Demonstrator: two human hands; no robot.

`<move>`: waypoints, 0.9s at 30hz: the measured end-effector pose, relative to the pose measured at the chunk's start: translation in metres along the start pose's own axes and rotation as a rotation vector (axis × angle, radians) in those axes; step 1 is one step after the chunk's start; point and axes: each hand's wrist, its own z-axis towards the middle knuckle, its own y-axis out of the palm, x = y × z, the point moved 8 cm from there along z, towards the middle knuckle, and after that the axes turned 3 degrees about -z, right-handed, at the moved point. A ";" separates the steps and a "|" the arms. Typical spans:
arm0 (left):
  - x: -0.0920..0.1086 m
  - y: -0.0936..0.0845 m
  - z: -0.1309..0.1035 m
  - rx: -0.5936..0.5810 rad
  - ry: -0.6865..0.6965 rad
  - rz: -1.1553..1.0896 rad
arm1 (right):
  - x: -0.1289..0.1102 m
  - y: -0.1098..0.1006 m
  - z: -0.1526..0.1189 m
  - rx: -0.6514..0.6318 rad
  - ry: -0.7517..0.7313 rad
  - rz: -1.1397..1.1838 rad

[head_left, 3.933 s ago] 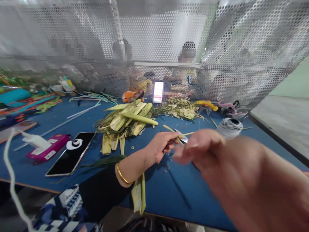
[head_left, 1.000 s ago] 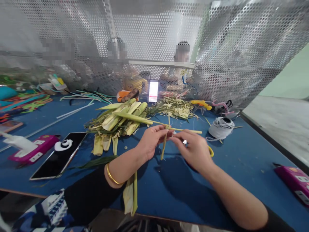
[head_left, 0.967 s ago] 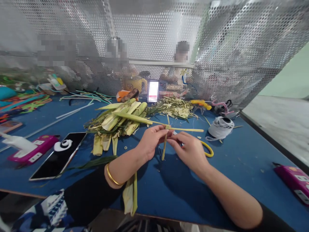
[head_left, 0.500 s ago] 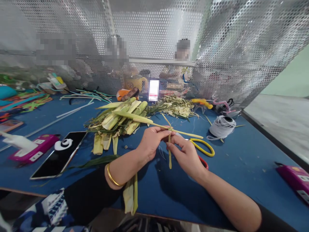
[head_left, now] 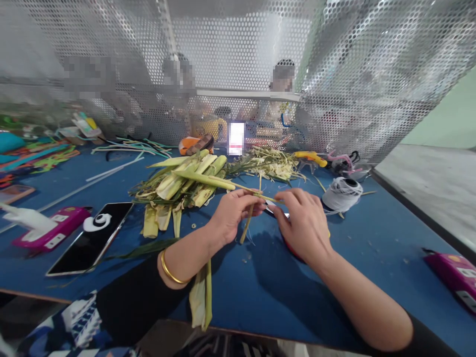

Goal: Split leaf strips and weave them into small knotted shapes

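My left hand (head_left: 231,210) pinches thin yellow-green leaf strips (head_left: 247,225) where they cross; one end hangs down toward the tabletop and another stands up. My right hand (head_left: 303,223) is just to the right, its curled fingers at the strip that runs rightward; the end of that strip is hidden behind them. Beneath my right hand lie scissors, with the blades (head_left: 277,209) showing and the handles mostly covered. A pile of broad pale-green leaf stalks (head_left: 186,181) lies beyond my left hand, and a long one sticks out toward the strips.
A spool of white thread (head_left: 342,194) stands right of my hands. Shredded leaf scraps (head_left: 275,163) lie behind. To the left are a black phone (head_left: 92,243) and a magenta box (head_left: 65,225); another magenta box (head_left: 451,277) sits far right. A perforated metal screen (head_left: 241,49) rises at the back.
My right hand has moved up and right from the crossing to the rightward strip, now covering the scissor handles. The hanging strip has swung left; my left hand keeps its hold.
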 end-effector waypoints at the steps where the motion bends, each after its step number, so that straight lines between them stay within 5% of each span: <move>1: 0.000 0.000 0.000 -0.001 0.010 0.024 | 0.001 0.006 0.000 -0.047 -0.001 0.018; 5: -0.001 0.000 0.001 0.023 0.067 0.128 | -0.001 0.019 -0.002 -0.158 -0.022 0.103; 16: 0.003 -0.003 0.001 0.045 0.057 0.125 | 0.002 0.005 0.001 -0.242 0.122 0.300; 21: -0.002 -0.001 0.002 -0.007 -0.043 0.057 | 0.029 0.034 -0.004 -0.427 0.425 0.659; 27: -0.015 0.007 -0.004 -0.085 -0.158 0.092 | 0.042 0.060 -0.012 -0.319 0.749 1.214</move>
